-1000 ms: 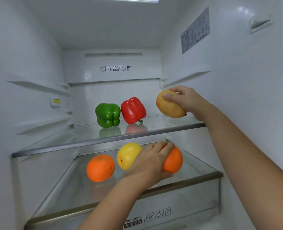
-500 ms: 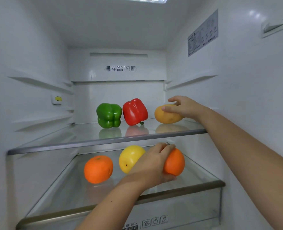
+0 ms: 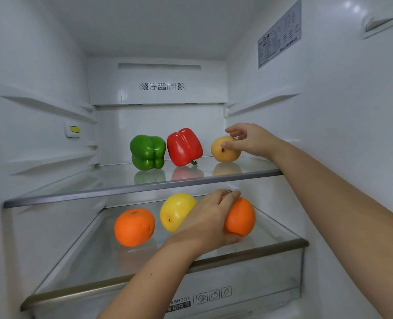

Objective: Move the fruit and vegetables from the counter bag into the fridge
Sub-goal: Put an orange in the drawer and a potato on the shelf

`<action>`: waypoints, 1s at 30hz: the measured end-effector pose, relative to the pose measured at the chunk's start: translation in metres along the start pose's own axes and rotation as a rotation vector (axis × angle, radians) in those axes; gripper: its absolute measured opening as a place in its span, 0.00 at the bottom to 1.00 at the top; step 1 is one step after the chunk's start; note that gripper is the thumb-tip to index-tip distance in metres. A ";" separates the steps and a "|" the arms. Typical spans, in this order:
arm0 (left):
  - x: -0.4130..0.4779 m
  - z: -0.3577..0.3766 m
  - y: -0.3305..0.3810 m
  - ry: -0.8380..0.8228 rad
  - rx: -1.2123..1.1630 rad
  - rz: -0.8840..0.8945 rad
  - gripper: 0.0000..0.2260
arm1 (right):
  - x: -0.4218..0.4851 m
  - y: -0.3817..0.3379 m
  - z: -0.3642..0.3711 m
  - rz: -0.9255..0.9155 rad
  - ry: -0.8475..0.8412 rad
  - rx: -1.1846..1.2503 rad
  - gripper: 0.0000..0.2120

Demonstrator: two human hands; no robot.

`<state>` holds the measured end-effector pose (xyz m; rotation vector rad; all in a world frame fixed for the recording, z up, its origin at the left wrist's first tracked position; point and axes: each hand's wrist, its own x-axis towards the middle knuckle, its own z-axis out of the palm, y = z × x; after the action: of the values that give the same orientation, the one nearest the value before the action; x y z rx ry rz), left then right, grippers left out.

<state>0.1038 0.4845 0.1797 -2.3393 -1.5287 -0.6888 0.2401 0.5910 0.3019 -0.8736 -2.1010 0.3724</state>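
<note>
I am looking into an open fridge. On the upper glass shelf [image 3: 122, 192] stand a green pepper [image 3: 147, 151], a red pepper [image 3: 184, 147] and a tan round fruit [image 3: 223, 151]. My right hand [image 3: 253, 140] hovers at the tan fruit's right side with fingers spread, only the thumb tip touching it. The lower glass shelf [image 3: 248, 254] carries an orange [image 3: 134, 226] at the left and a yellow fruit [image 3: 174, 210] in the middle. My left hand [image 3: 209, 222] grips a second orange [image 3: 241, 216] that rests on this shelf at the right.
White fridge walls close in on both sides, with empty shelf rails [image 3: 46, 104] above. A clear crisper drawer [image 3: 237, 291] sits under the lower shelf. A label [image 3: 279, 35] is stuck on the right wall. The counter bag is out of view.
My right hand lowered the tan fruit onto the upper shelf beside the red pepper and loosened its fingers. My left hand stayed on the right orange.
</note>
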 end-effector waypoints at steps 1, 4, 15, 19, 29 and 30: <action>0.000 0.000 0.000 -0.002 -0.004 -0.002 0.41 | -0.001 0.000 0.000 0.002 0.002 0.003 0.26; -0.001 -0.001 0.000 -0.009 -0.007 -0.009 0.41 | -0.002 -0.001 0.000 0.007 0.011 0.014 0.26; -0.007 -0.006 0.001 -0.007 -0.005 -0.035 0.40 | -0.006 -0.005 0.001 -0.006 0.002 -0.093 0.27; -0.011 -0.010 0.005 0.003 -0.024 -0.048 0.40 | -0.010 -0.008 0.000 -0.023 0.019 -0.130 0.27; -0.037 -0.021 0.023 0.271 -0.048 -0.117 0.33 | -0.046 -0.029 0.000 -0.121 0.195 -0.386 0.24; -0.043 -0.020 0.025 0.322 -0.054 -0.118 0.32 | -0.055 -0.033 0.003 -0.137 0.248 -0.431 0.22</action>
<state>0.1079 0.4312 0.1756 -2.0595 -1.5234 -1.0879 0.2468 0.5291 0.2855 -0.9550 -2.0209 -0.2616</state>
